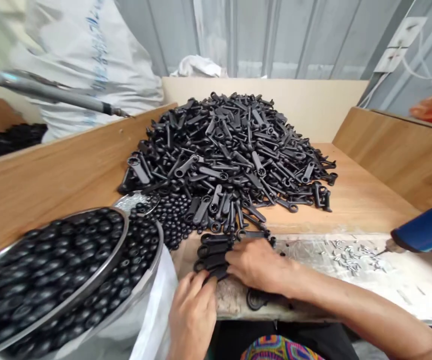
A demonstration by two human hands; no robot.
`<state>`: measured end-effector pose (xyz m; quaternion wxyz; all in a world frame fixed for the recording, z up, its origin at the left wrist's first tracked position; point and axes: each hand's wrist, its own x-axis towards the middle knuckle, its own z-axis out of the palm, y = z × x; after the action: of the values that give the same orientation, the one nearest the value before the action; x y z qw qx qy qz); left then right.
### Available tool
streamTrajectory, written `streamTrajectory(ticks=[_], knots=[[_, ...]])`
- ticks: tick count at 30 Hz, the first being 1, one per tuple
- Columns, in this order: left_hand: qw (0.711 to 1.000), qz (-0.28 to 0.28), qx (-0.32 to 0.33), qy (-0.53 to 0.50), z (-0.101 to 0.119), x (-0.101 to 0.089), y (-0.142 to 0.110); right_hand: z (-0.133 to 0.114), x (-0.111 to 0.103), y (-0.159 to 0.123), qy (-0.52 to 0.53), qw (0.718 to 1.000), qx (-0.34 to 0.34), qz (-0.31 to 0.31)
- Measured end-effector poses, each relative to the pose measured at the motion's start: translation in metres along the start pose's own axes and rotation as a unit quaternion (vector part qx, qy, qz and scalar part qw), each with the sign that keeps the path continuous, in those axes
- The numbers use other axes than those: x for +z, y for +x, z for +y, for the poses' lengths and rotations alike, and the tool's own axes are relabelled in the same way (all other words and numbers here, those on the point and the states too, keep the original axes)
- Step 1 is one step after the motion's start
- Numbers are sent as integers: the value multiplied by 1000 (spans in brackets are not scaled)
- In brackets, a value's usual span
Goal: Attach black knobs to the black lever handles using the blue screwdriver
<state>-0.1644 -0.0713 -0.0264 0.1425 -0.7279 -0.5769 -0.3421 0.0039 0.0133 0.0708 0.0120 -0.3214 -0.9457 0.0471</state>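
Observation:
A row of black ring-ended levers [214, 250] lies side by side on the worn front board. My right hand [257, 265] reaches over this row from the right, its fingers bent down and closed on the levers' right ends. At the row's near end, my left hand [194, 310] has its fingertips curled against the nearest black lever [218, 273]. Parts of the levers are hidden under both hands. Below my right wrist, one more lever with a round ring [255, 299] sticks out near the board's edge.
A large heap of black levers [231, 150] fills the back. Round black knobs [51, 270] fill metal-rimmed bowls at left, with more spilled beside them [174, 215]. Small metal pins [351, 257] lie at right under a blue power driver [426, 227]. A grey driver [62, 95] hangs upper left.

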Motion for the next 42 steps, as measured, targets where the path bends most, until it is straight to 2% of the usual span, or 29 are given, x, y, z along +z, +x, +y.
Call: streamTrajectory(ticks=[2,4,5,8,10,14,18,21,24,26,27,28,30,31,33,35,37,38,39,42], knots=[[1000,0,3,-18,-2,1,1,30,-12,-14,11,998,67,4],[999,-5,-4,-34,-2,0,3,68,-19,-27,-31,968,249,0],[999,-8,-9,-40,-1,0,4,87,-20,-32,-47,954,296,-7],[999,-18,-28,-42,1,1,5,136,-12,-42,-79,920,382,-33],[998,-21,-35,-39,2,1,4,153,-4,-46,-87,907,408,-53],[997,9,-42,-59,7,-6,1,159,3,-52,-83,908,404,-71],[985,52,-58,-152,19,-23,-2,148,-8,-63,-81,912,394,-78],[962,37,-84,-258,35,-35,-1,135,-22,-78,-94,905,409,-73],[926,6,-123,-357,53,-42,2,116,-35,-93,-111,904,410,-46],[890,-30,-160,-426,64,-42,3,98,-42,-99,-95,924,370,8],[866,-50,-189,-461,68,-41,4,86,-44,-100,-68,942,326,42],[834,-67,-224,-500,72,-40,4,73,-45,-99,-31,961,264,76],[749,-76,-294,-588,78,-37,4,43,-43,-92,55,985,104,126],[701,-66,-319,-635,80,-36,4,27,-41,-87,89,986,28,139],[612,-35,-334,-716,81,-37,7,-2,-34,-71,110,978,-75,161],[541,-5,-340,-769,78,-41,12,-28,-25,-54,96,968,-141,184],[481,26,-374,-792,71,-47,17,-46,-19,-38,88,958,-191,195],[465,47,-397,-790,66,-50,19,-53,-19,-31,93,954,-215,186],[463,73,-417,-779,61,-53,20,-57,-20,-24,104,951,-239,165],[498,172,-444,-725,46,-55,16,-60,-37,-1,151,941,-294,80]])
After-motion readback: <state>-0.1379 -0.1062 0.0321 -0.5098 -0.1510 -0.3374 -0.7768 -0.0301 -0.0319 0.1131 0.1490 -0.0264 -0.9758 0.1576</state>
